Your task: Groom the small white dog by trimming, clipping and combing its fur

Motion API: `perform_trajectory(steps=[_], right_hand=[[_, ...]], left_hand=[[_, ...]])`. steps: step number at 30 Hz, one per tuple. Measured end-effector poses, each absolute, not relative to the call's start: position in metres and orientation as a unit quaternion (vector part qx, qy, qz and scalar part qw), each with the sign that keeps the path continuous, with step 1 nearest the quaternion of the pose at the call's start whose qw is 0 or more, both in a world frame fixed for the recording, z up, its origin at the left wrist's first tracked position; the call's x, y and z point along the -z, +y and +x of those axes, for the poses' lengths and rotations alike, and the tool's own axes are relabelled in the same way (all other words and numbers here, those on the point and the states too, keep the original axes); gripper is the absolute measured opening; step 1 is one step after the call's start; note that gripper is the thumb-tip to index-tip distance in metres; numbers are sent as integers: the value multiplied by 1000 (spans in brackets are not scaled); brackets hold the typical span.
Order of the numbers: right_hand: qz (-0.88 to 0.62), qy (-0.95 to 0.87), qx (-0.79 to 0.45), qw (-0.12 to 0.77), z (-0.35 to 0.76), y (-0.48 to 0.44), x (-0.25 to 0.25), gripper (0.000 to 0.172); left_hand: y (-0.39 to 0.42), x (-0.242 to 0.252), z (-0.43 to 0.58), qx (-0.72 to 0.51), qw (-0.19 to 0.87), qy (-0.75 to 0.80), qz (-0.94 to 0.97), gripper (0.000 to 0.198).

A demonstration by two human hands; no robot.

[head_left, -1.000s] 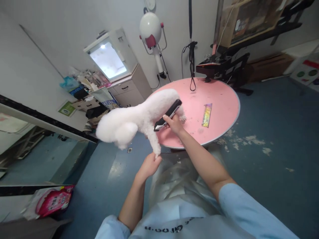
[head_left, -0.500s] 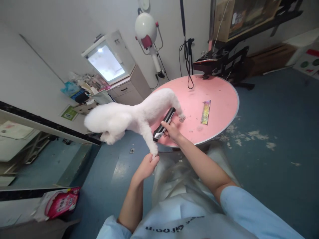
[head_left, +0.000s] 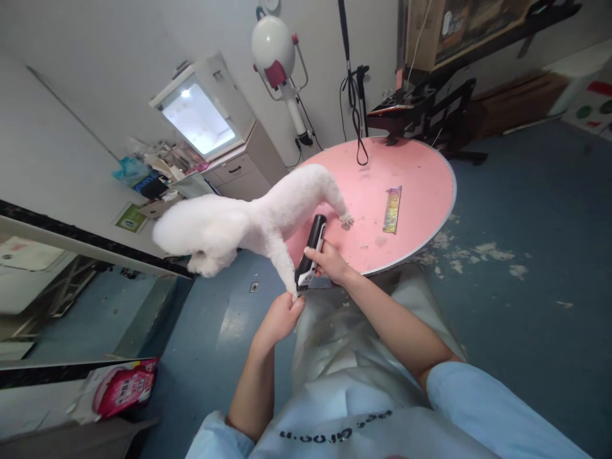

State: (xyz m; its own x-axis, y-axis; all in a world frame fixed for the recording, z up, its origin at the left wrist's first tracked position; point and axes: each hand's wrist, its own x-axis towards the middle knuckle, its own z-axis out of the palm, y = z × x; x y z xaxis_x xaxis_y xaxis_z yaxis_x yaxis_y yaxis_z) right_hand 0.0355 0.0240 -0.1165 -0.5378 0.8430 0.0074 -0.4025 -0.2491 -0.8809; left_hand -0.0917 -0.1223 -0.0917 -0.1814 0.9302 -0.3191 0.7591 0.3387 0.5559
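Note:
A white fluffy dog [head_left: 296,194] stands on the round pink grooming table [head_left: 421,185], its head out past the table's left edge. My left hand [head_left: 282,317] is closed around the paw of one front leg, which is stretched toward me. In my right hand [head_left: 329,260] I grip black and white hair clippers [head_left: 313,252]. Their head points down and lies against the lower part of that leg, just above my left fingers. A shiny metal comb [head_left: 392,209] rests on the table, right of the dog's hind paw.
Behind the table stands a white dryer [head_left: 275,51] on an arm, with a black loop leash [head_left: 359,127] hanging beside it. A lit white cabinet [head_left: 201,121] is at the back left. Clumps of cut hair [head_left: 488,252] litter the blue floor at right.
The clippers have moved down the front leg toward the paw and turned more upright. My left hand still holds the paw. The whole view has shifted slightly.

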Motion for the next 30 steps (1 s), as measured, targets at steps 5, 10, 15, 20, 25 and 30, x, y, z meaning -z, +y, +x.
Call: perform_trajectory(steps=[5, 10, 15, 20, 25, 30], right_hand=[[-300, -447, -699, 472, 25, 35, 105, 35], [-298, -515, -692, 409, 21, 9, 113, 36], [-214, -571, -691, 388, 36, -2, 119, 27], [-222, -529, -658, 487, 38, 34, 102, 23], [-202, -529, -599, 566, 6, 53, 93, 36], [-222, -591, -539, 558, -4, 26, 106, 46]], left_hand=[[-122, 92, -90, -84, 256, 782, 561, 28], [-124, 93, -95, -60, 261, 786, 557, 21], [-134, 81, -108, -74, 306, 748, 584, 22], [-157, 53, -130, -103, 358, 733, 568, 31], [-175, 26, -142, -187, 402, 721, 533, 38], [-177, 6, -143, -269, 437, 694, 506, 50]])
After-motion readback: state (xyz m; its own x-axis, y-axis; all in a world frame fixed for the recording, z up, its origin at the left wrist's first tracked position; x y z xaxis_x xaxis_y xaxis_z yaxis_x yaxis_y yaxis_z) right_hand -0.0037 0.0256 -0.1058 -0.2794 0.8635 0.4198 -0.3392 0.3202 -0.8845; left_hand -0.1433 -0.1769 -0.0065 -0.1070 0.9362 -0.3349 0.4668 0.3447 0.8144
